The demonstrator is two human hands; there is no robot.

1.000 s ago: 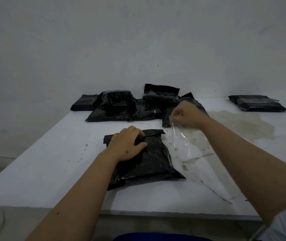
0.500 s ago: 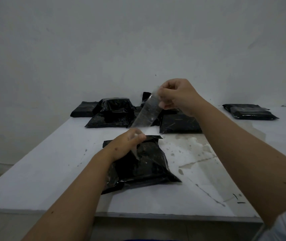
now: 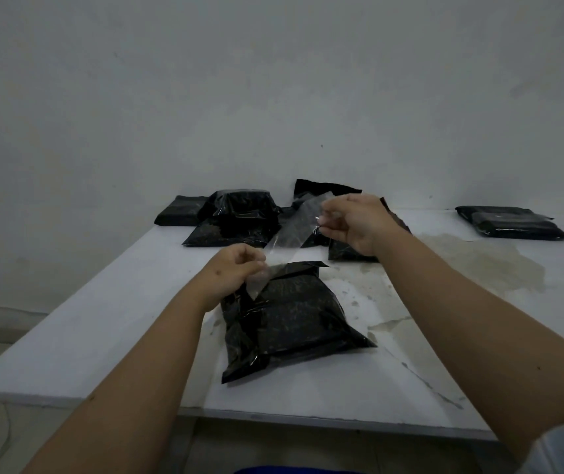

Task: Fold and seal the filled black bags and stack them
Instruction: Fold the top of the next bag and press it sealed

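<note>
We are pinching a clear strip of tape (image 3: 291,230) between our left hand (image 3: 236,271) and right hand (image 3: 356,224), keeping it taut and centring it over the flap of the filled black plastic bag (image 3: 287,316).

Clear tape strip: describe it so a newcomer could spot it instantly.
On the white table, find the nearest filled black plastic bag, lying alone in front of the far pile of black bags. Above its folded top, the clear tape strip stretches between the left hand and right hand. Nothing else there is see-through.
</note>
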